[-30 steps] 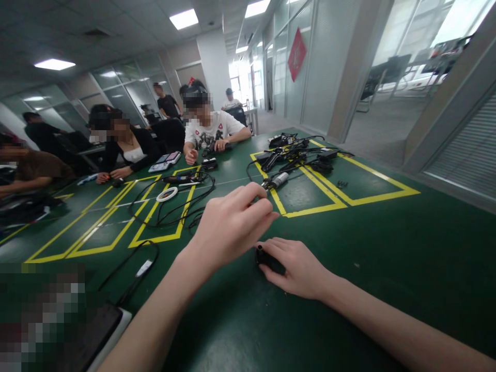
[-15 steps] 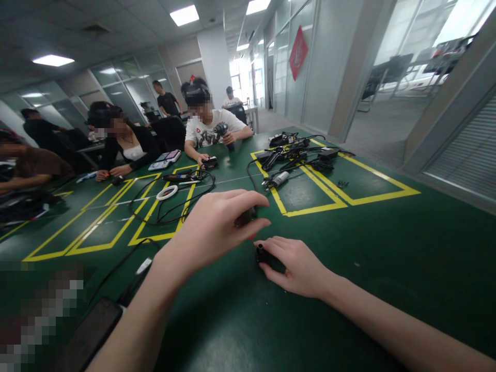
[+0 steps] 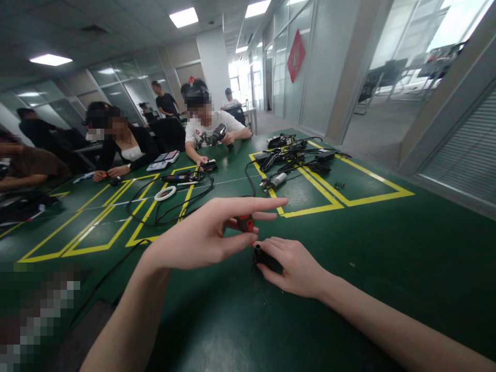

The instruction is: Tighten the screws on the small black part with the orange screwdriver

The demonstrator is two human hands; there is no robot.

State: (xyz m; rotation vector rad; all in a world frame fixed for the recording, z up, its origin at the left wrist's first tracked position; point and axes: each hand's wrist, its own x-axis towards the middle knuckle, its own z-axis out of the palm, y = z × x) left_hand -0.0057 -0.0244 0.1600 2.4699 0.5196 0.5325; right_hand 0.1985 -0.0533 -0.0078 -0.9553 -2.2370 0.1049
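Observation:
My left hand (image 3: 205, 232) is closed around a red-and-black screwdriver-like tool (image 3: 245, 223), with the index finger stretched out past it. Most of this tool is hidden behind my fingers; a small red bit shows just below, close to the black part under my other hand. My right hand (image 3: 292, 266) rests low at the table and grips a small black part (image 3: 268, 260) between thumb and fingers. A short round post with a hollow top stands up at that part's left end.
Tangled black cables and adapters (image 3: 290, 155) lie on the green table (image 3: 310, 330) beyond my hands. A white ring (image 3: 165, 193) and a corded tool (image 3: 180, 179) lie left of them. Across the table a person (image 3: 215, 124) holds a power drill (image 3: 218, 134). A dark phone-like slab (image 3: 83, 330) lies by my left forearm.
My left hand has turned and its index finger has straightened, bringing the tool's red end into view. My right hand keeps its grip on the black part.

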